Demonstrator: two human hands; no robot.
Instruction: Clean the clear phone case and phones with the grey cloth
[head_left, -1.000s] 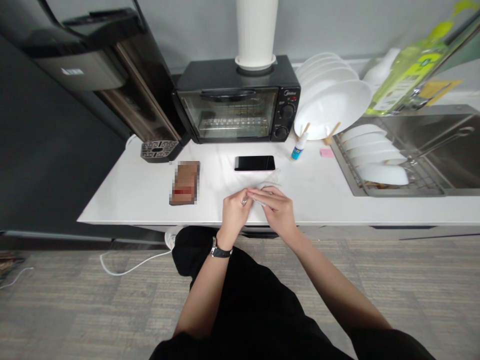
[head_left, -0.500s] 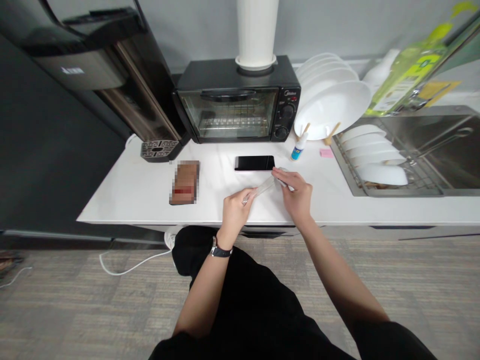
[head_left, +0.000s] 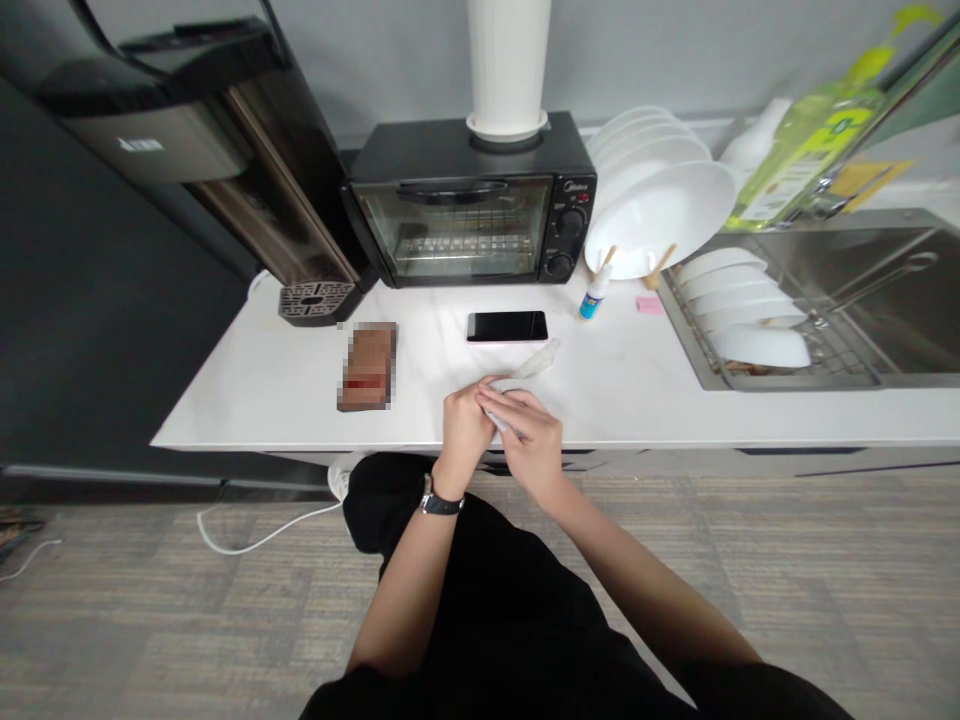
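My left grip (head_left: 466, 418) was closed on the near end of a thin clear piece (head_left: 538, 362), close above the front edge of the white surface (head_left: 622, 410). The fingers of my right grip (head_left: 534, 430) were bent over a whitish sheet (head_left: 517, 384) against this same piece, just beside my left knuckles — what kind of piece it was, I could not tell, because my fingers covered a part. Its free end pointed away from me, slanting to the right, near the smartphone (head_left: 507, 327), which lay with a dark screen upward. Behind the phone stood a toaster oven (head_left: 457, 225); to its right, a small blue-labelled bottle (head_left: 591, 300) leaned a little.
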